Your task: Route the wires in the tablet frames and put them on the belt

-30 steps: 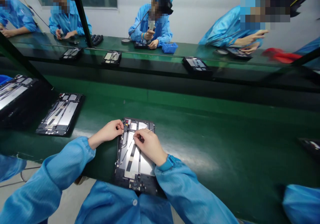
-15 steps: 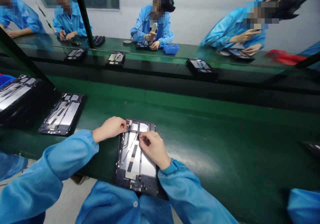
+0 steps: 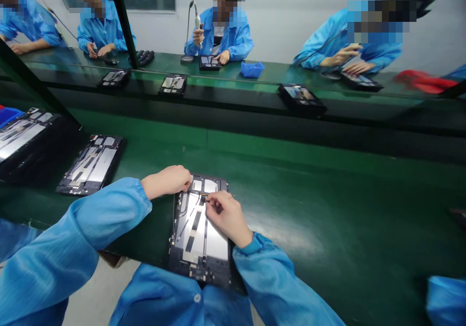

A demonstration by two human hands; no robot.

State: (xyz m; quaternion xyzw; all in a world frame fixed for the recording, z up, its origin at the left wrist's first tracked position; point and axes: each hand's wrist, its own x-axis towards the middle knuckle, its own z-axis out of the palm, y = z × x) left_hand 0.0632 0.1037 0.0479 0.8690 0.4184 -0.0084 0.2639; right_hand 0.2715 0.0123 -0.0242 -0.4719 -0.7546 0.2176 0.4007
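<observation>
While both hands work on it, the tablet lies open, back up, at the near edge of the table, its lower end overhanging toward the person's lap. Left hand rests clenched on the top left corner, holding the frame down. Right hand pinches a thin tool or cable end at the upper middle of the board; what exactly sits between its fingers is too small to tell. Judged from this, the unit is mid-assembly: plates and flat cables are laid in, no rear cover is on, and the connection near the top appears unfinished.

Another open tablet lies well apart to the left, beside a dark stack. Right of the work the table is bare green surface, giving free room. Beyond, a raised belt carries more units, with other workers behind it.
</observation>
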